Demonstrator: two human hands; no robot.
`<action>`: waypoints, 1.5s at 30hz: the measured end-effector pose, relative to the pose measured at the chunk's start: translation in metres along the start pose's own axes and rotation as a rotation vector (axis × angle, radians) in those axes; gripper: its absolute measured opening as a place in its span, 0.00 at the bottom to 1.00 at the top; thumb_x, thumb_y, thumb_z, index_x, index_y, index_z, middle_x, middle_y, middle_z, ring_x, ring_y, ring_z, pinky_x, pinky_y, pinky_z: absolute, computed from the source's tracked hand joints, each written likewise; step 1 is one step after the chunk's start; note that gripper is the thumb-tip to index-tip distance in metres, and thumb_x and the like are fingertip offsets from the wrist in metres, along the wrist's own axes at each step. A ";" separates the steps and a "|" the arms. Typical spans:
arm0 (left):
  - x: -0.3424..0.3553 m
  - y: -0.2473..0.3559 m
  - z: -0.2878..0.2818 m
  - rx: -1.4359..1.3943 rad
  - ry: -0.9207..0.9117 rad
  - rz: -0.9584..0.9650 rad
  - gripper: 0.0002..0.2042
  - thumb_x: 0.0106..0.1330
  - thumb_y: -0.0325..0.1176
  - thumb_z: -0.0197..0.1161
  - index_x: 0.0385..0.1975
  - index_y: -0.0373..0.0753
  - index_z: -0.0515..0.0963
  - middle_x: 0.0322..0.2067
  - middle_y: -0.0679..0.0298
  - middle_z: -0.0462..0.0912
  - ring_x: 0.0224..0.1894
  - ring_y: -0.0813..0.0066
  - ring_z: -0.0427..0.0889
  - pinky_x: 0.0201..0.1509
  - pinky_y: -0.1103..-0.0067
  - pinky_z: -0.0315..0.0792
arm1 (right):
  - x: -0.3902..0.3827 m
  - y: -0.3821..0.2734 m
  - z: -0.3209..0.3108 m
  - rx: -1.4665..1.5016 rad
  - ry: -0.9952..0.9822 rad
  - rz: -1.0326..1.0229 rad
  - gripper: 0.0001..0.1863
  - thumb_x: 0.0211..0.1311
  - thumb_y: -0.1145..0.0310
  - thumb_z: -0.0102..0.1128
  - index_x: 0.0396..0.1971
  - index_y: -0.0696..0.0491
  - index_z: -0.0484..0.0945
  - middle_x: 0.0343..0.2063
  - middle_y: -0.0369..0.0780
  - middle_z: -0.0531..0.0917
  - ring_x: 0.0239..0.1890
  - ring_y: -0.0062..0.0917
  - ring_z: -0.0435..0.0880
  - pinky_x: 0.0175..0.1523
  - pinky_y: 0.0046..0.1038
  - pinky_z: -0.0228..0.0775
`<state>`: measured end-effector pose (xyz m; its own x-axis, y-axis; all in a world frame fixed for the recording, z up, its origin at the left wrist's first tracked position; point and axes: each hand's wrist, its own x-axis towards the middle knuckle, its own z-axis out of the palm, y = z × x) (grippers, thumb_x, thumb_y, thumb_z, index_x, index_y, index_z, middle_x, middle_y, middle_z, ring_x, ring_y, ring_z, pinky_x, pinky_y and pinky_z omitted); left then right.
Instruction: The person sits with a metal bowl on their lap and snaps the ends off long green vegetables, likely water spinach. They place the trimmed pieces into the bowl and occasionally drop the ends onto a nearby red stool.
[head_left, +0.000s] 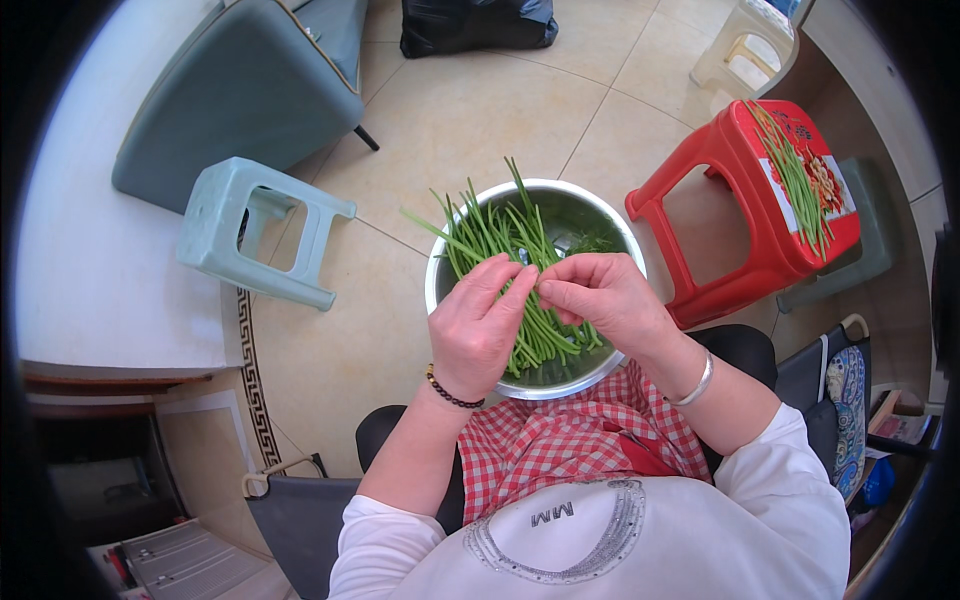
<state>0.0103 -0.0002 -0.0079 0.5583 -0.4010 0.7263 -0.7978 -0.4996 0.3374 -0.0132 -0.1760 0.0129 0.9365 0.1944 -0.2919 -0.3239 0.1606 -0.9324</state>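
Note:
A round stainless steel basin (pixel 607 212) is in front of my lap, with a heap of long green garlic scapes (pixel 540 335) in it. Over the heap my left hand (pixel 480 325) is closed in a pinch. One paler scape (pixel 440 234) sticks out to the left past the rim and runs in behind its fingers. My right hand (pixel 607 297) pinches with thumb and forefinger right beside the left fingertips; whatever is between them is too small or hidden to name. Dark water or shadow and some finer green bits (pixel 592 243) show inside the basin's far right.
To the right, a red plastic stool (pixel 690 165) carries more scapes (pixel 797 185) on its top. A pale blue stool (pixel 215 215) stands at left, near a blue-grey upholstered seat (pixel 250 95). A black plastic bag (pixel 475 25) lies on the tiled floor ahead. A checked red cloth (pixel 540 440) covers my lap.

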 end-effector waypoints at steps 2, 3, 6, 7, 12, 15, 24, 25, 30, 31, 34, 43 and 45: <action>0.000 0.001 0.000 0.018 0.001 0.007 0.18 0.42 0.19 0.63 0.37 0.36 0.81 0.34 0.59 0.80 0.38 0.62 0.82 0.37 0.75 0.78 | 0.000 0.000 0.001 -0.008 0.005 -0.012 0.08 0.58 0.69 0.60 0.32 0.60 0.79 0.25 0.32 0.80 0.23 0.09 0.73 0.27 0.12 0.65; -0.001 0.001 0.000 0.027 0.001 0.010 0.18 0.42 0.19 0.63 0.37 0.36 0.80 0.34 0.59 0.80 0.38 0.62 0.82 0.37 0.75 0.78 | 0.000 0.000 0.001 -0.011 0.008 -0.017 0.08 0.58 0.70 0.60 0.32 0.60 0.79 0.25 0.32 0.80 0.23 0.09 0.73 0.28 0.12 0.65; -0.004 0.001 0.004 0.023 0.009 0.003 0.18 0.42 0.19 0.63 0.37 0.35 0.80 0.34 0.58 0.80 0.38 0.62 0.82 0.37 0.75 0.78 | 0.002 0.009 0.002 0.039 0.025 -0.057 0.07 0.59 0.70 0.60 0.31 0.59 0.78 0.24 0.31 0.79 0.24 0.09 0.73 0.28 0.12 0.65; -0.004 0.002 0.004 0.016 0.009 -0.004 0.18 0.42 0.19 0.64 0.37 0.35 0.80 0.35 0.58 0.80 0.38 0.61 0.82 0.37 0.75 0.78 | 0.002 0.011 0.002 0.054 0.028 -0.065 0.07 0.58 0.71 0.59 0.31 0.59 0.78 0.24 0.31 0.79 0.24 0.09 0.73 0.28 0.12 0.65; -0.004 0.006 0.005 -0.030 0.023 -0.045 0.17 0.45 0.17 0.64 0.38 0.35 0.80 0.35 0.56 0.80 0.38 0.61 0.82 0.38 0.75 0.78 | 0.004 0.012 0.003 0.095 0.026 -0.084 0.05 0.57 0.73 0.58 0.29 0.59 0.77 0.24 0.31 0.77 0.24 0.09 0.72 0.30 0.12 0.65; -0.008 0.007 0.006 -0.151 0.018 -0.182 0.14 0.50 0.18 0.64 0.38 0.34 0.80 0.36 0.55 0.81 0.38 0.62 0.82 0.38 0.76 0.78 | 0.005 0.011 0.003 0.170 -0.004 -0.078 0.04 0.57 0.73 0.58 0.30 0.58 0.77 0.23 0.31 0.77 0.23 0.10 0.72 0.30 0.13 0.65; -0.004 0.004 -0.002 -0.997 0.193 -0.857 0.09 0.67 0.24 0.52 0.44 0.30 0.76 0.39 0.54 0.80 0.43 0.70 0.80 0.46 0.78 0.77 | 0.015 0.019 -0.009 0.059 0.114 0.004 0.04 0.54 0.72 0.56 0.29 0.56 0.76 0.22 0.30 0.76 0.23 0.11 0.73 0.28 0.14 0.64; -0.005 -0.003 -0.004 -1.025 0.232 -0.881 0.10 0.68 0.26 0.51 0.46 0.31 0.74 0.39 0.53 0.80 0.44 0.68 0.80 0.46 0.77 0.77 | 0.017 0.018 -0.011 0.022 0.165 0.017 0.04 0.53 0.72 0.55 0.28 0.56 0.75 0.22 0.31 0.76 0.22 0.12 0.72 0.28 0.15 0.65; -0.003 -0.032 -0.022 -1.290 0.450 -0.913 0.10 0.68 0.26 0.51 0.47 0.32 0.72 0.39 0.56 0.80 0.45 0.67 0.80 0.46 0.77 0.78 | 0.027 0.024 -0.031 -0.219 0.229 -0.014 0.06 0.51 0.71 0.54 0.26 0.58 0.75 0.21 0.32 0.76 0.22 0.13 0.73 0.29 0.18 0.67; -0.003 -0.037 -0.026 -1.314 0.484 -0.931 0.10 0.68 0.27 0.51 0.46 0.32 0.72 0.39 0.56 0.80 0.45 0.66 0.80 0.46 0.77 0.79 | 0.029 0.024 -0.035 -0.288 0.237 -0.021 0.06 0.51 0.71 0.54 0.25 0.58 0.75 0.21 0.32 0.76 0.22 0.13 0.73 0.29 0.18 0.67; -0.005 -0.053 -0.040 -1.378 0.571 -0.940 0.09 0.68 0.28 0.51 0.45 0.34 0.72 0.40 0.58 0.79 0.46 0.66 0.80 0.47 0.77 0.78 | 0.035 0.025 -0.048 -0.612 0.302 -0.022 0.08 0.50 0.69 0.55 0.24 0.59 0.76 0.19 0.37 0.78 0.24 0.21 0.77 0.31 0.24 0.69; -0.010 -0.074 -0.057 -1.617 0.647 -0.950 0.09 0.68 0.29 0.52 0.44 0.36 0.74 0.41 0.63 0.79 0.48 0.70 0.78 0.47 0.80 0.78 | 0.049 0.048 -0.072 -1.566 0.434 -0.026 0.08 0.54 0.68 0.53 0.29 0.54 0.79 0.27 0.45 0.82 0.32 0.39 0.82 0.40 0.38 0.73; -0.014 -0.075 -0.053 -1.716 0.635 -0.985 0.08 0.68 0.29 0.52 0.44 0.36 0.74 0.41 0.62 0.79 0.48 0.70 0.78 0.47 0.79 0.78 | 0.046 0.048 -0.065 -1.512 0.462 -0.268 0.09 0.56 0.66 0.51 0.31 0.54 0.78 0.26 0.45 0.82 0.33 0.40 0.81 0.40 0.38 0.73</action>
<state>0.0508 0.0833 -0.0116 0.9957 -0.0590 -0.0720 0.0861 0.8772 0.4723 0.0233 -0.2226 -0.0594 0.9910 -0.0213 0.1325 0.0096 -0.9736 -0.2280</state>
